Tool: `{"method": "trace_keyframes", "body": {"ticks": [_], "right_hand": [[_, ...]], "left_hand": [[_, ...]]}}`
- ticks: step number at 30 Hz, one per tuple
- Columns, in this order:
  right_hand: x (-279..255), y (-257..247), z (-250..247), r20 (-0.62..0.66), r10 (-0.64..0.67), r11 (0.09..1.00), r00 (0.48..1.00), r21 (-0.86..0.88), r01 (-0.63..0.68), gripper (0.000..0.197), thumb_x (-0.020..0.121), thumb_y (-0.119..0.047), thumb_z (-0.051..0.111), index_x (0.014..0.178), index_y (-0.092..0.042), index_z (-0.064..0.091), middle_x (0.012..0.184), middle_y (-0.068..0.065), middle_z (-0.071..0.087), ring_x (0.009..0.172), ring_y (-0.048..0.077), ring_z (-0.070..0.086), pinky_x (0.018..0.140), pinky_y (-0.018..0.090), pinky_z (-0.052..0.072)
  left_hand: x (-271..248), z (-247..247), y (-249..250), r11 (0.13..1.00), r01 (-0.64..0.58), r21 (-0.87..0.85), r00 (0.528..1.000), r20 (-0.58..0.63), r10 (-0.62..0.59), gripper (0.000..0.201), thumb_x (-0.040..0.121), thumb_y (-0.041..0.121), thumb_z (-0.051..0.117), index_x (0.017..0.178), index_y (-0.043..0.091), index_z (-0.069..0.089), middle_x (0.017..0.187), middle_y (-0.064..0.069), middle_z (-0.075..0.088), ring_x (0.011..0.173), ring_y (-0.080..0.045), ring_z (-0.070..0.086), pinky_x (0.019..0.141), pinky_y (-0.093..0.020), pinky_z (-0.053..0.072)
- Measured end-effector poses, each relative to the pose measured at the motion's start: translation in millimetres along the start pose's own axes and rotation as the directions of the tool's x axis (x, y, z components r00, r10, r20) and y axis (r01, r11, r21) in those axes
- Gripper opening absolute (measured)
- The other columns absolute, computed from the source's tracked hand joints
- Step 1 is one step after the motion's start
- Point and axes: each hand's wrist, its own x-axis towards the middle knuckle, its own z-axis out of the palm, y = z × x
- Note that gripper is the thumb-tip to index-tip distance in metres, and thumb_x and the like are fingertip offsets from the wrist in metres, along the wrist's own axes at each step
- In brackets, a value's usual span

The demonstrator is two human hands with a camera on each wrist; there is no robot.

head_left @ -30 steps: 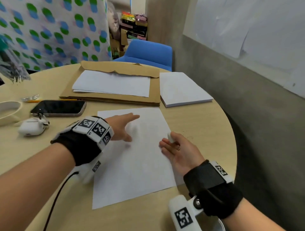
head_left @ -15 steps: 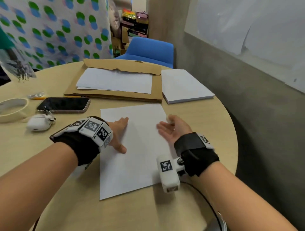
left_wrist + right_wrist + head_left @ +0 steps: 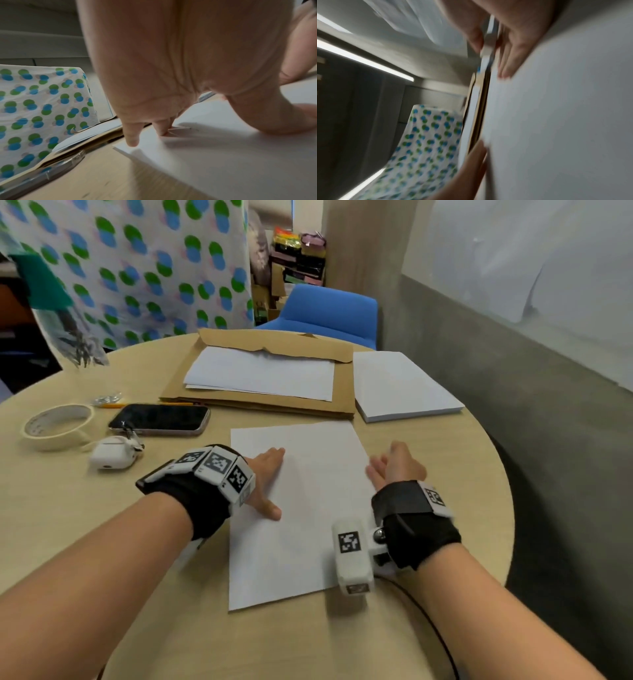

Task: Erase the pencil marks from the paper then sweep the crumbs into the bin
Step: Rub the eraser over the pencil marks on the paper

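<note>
Between the two hands lies the white sheet of paper (image 3: 301, 508), flat on the round wooden table (image 3: 445, 508) with its long sides running away from the person; any pencil marks on it are too faint to make out from the head view, though the left wrist view shows a few thin grey strokes just beyond the fingertips. The left hand (image 3: 265, 484) rests palm down on the sheet's left edge, forearm reaching in from the lower left, fingers straight and spread, thumb stretched back toward the person; its fingertips (image 3: 133, 142) press the sheet near its far left corner. The right hand (image 3: 394, 467) stands on its little-finger edge at the sheet's right border, palm turned toward the left hand, fingers extended and relaxed. In the blurred right wrist view a small white eraser (image 3: 488, 46) sits between thumb and fingers; whether they actually grip it cannot be told. Beyond the left hand lie a smartphone (image 3: 161, 419), a white earbud case (image 3: 113, 455) and a roll of tape (image 3: 56, 426). Beyond both hands sit a cardboard envelope (image 3: 260, 402) carrying loose sheets and a paper stack (image 3: 404, 386).
</note>
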Motion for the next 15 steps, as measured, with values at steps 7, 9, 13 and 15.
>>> {"method": "trace_keyframes", "body": {"ticks": [7,9,13,15], "right_hand": [[-33,0,-37,0.334,0.15,0.963,0.931,0.162,-0.214,0.011,0.094,-0.019,0.048,0.086,-0.012,0.05,0.089,0.013,0.063,0.083,0.025,0.064,0.079,0.034,0.051],[-34,9,-40,0.347,0.205,0.958,0.915,0.119,-0.26,0.011,0.095,-0.018,0.047,0.09,-0.009,0.05,0.092,0.017,0.063,0.084,0.027,0.064,0.077,0.036,0.051],[-28,14,-40,0.348,0.222,0.961,0.911,0.081,-0.265,0.01,0.095,-0.016,0.046,0.088,-0.01,0.049,0.095,0.019,0.062,0.086,0.027,0.063,0.075,0.034,0.052],[-26,14,-42,0.345,0.23,0.964,0.91,0.048,-0.261,0.011,0.094,-0.016,0.048,0.086,-0.01,0.051,0.097,0.018,0.063,0.088,0.027,0.064,0.076,0.035,0.053]], "left_hand": [[-8,-7,19,0.999,-0.025,0.031,1.0,0.012,0.024,0.109,0.081,0.041,0.066,0.147,0.021,-0.018,0.157,-0.002,-0.017,0.146,-0.024,0.007,0.116,-0.042,0.017],[-17,-3,42,0.988,-0.149,0.049,0.989,-0.016,0.15,0.094,0.089,0.041,0.055,0.148,0.02,-0.014,0.156,-0.001,-0.021,0.146,-0.022,0.001,0.118,-0.042,0.014],[-20,9,73,0.947,-0.321,0.033,0.946,0.057,0.318,0.077,0.097,0.047,0.033,0.148,0.014,-0.016,0.156,-0.001,-0.021,0.146,-0.017,-0.007,0.119,-0.039,0.007],[-22,11,63,0.956,-0.285,0.072,0.954,0.117,0.275,0.078,0.096,0.05,0.028,0.146,0.014,-0.019,0.155,-0.002,-0.022,0.146,-0.017,-0.01,0.119,-0.039,0.004]]}}
